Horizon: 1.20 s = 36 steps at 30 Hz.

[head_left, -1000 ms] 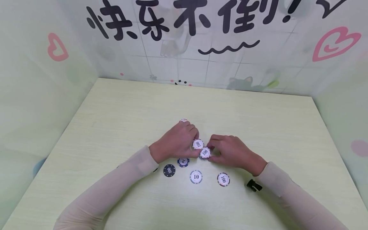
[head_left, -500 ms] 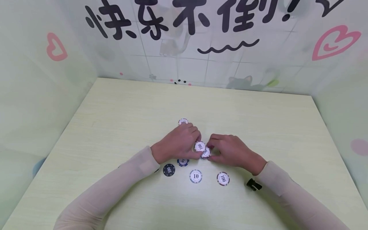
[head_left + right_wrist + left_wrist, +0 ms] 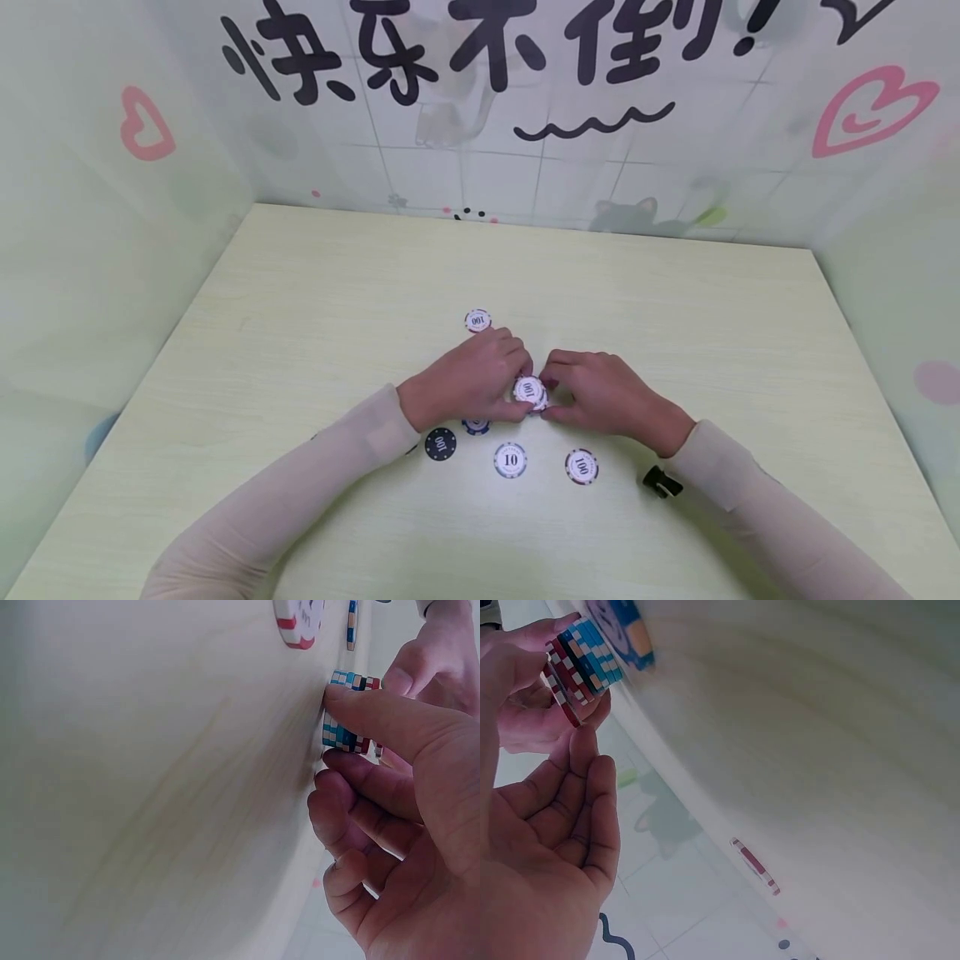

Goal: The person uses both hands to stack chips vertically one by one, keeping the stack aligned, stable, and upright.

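Note:
A short stack of poker chips (image 3: 594, 654) stands between the two hands, light blue edges at the bottom and dark and red ones above. My left hand (image 3: 480, 373) pinches a white-faced "100" chip (image 3: 529, 389) with a red-striped edge, slightly tilted over the stack's top. Whether it touches the chips beneath is hard to tell. My right hand (image 3: 606, 393) grips the stack's side between thumb (image 3: 360, 709) and forefinger, its other fingers curled loosely. Part of the stack is hidden by the fingers.
Loose chips lie flat on the table: a black "100" chip (image 3: 440, 444), a "10" chip (image 3: 511, 460), a "100" chip (image 3: 582, 467), a partly covered blue chip (image 3: 476, 427) and a far "100" chip (image 3: 477, 320). Printed walls (image 3: 465, 183) enclose the table's back and sides.
My left hand has moved right and slightly nearer, carrying its chip from beside the stack to over its top. The far chip has come into full view. My right hand has stayed put.

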Tool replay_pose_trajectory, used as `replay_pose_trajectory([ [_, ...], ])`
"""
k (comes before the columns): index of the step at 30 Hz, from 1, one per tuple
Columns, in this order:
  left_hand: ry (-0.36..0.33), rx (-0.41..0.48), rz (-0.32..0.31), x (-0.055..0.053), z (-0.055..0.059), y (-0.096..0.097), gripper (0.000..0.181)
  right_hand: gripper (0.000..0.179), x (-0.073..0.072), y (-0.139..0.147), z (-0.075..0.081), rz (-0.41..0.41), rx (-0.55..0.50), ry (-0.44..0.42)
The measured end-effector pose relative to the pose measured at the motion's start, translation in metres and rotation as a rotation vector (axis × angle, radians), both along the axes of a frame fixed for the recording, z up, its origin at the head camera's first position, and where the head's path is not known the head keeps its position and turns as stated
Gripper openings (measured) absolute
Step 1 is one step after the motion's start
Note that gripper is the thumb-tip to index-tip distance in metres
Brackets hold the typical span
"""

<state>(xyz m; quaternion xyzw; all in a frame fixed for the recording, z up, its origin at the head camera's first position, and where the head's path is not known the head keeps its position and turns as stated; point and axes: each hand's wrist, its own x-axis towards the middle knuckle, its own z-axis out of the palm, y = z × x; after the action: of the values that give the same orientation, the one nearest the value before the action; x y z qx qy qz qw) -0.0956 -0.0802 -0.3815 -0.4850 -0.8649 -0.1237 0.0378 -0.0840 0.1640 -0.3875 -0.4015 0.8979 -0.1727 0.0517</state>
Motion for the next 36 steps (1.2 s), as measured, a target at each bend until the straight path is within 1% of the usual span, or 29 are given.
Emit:
replay_pose_trajectory([
  [7,0.001,0.022,-0.033,0.0016,-0.0007,0.0007,0.033,0.03,-0.0002,0.0001,-0.0002,0.0,0.0,0.008],
  [17,0.029,0.02,-0.068,0.003,0.0004,0.0017,0.033,0.032,0.0007,0.0001,-0.0004,0.003,-0.014,0.007],
  [22,0.03,0.0,-0.067,0.0032,-0.0013,0.0017,0.034,0.032,0.0013,-0.0003,-0.0002,-0.002,-0.016,0.003],
  [36,0.051,-0.013,-0.063,0.0032,-0.0032,0.0024,0.035,0.031,0.0015,-0.0006,-0.0001,-0.008,-0.011,0.0],
])
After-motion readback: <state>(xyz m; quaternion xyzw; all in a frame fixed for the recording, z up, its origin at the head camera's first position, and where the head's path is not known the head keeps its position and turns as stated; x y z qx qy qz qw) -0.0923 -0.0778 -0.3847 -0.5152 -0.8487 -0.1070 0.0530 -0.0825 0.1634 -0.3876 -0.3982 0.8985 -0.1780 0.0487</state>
